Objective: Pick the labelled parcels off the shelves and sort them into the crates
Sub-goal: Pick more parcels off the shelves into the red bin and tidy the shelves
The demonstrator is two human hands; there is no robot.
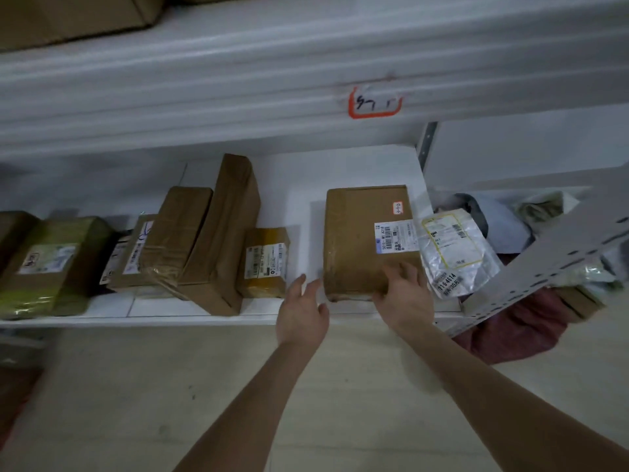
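The cardboard box (364, 243) is lying flat on the white shelf (190, 310), towards its right end, with its near edge close to the shelf's front lip; a white printed label (396, 236) and a small orange-edged sticker (397, 207) are showing on its top near the right side.

The right hand (403, 294) is holding the box at its near right corner; the fingers (406, 272) are lying close together and slightly bent on the top face, just below the label, while the thumb is sitting against the front edge. The left hand (303, 311) is reaching in beside the box's near left corner; its fingers are straight and a little spread, the tips sitting just beside the box's left side, and whether they are touching it cannot be told; it is holding nothing. Both bare forearms are stretching up from the bottom of the view over a pale floor (238, 386).

A silver mailing bag (456, 253) with a yellow-bordered label is lying just to the right of the box, touching its right edge. To the left, well apart from the box, a small yellow-taped parcel (265, 264) is standing beside a tall brown parcel (224, 233), which is leaning over a taped brown parcel (177, 233); further left a green-taped parcel (51, 264) is lying flat. A grey slotted bar (544, 267) is slanting across the right side; more bags are piled behind it. Above, an orange-edged tag (374, 102) with handwriting is stuck on the front of the upper shelf (204, 80).
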